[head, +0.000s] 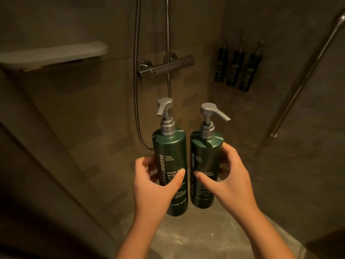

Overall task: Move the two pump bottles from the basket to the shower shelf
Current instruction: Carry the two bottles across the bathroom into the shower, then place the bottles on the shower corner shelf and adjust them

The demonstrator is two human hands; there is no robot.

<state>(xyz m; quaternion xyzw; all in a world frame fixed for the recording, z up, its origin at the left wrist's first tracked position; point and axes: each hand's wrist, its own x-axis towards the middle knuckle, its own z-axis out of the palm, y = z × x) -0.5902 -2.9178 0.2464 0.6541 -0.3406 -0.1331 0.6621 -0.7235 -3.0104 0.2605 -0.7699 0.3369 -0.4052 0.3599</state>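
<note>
We stand inside a dim, brown-tiled shower stall, holding two bottles up side by side in mid-air. At far left, a pale rounded stone shelf [54, 53] juts from the wall, high and well apart from our hands. Our left hand [155, 186] wraps the left dark green pump bottle [170, 165], thumb pressed across its white-lettered label and fingers curled round the far side. Its grey pump head points left and toward us. Just beside it, nearly touching, the right dark green pump bottle [205, 163] sits upright in our right hand [231, 182], thumb laid on the front label, fingers closed round the back; its grey spout angles down to the right. Behind the bottles a chrome shower mixer bar [166, 67] crosses the wall, with a thin metal hose [137, 71] looping down beside a riser pipe. Further right, three small dark wall-mounted dispenser bottles [237, 66] hang in a row; their labels are too blurred to read. At far right a slanted steel grab rail [306, 75] runs down the wall. Below our forearms lies a grey stone floor [196, 238].
</note>
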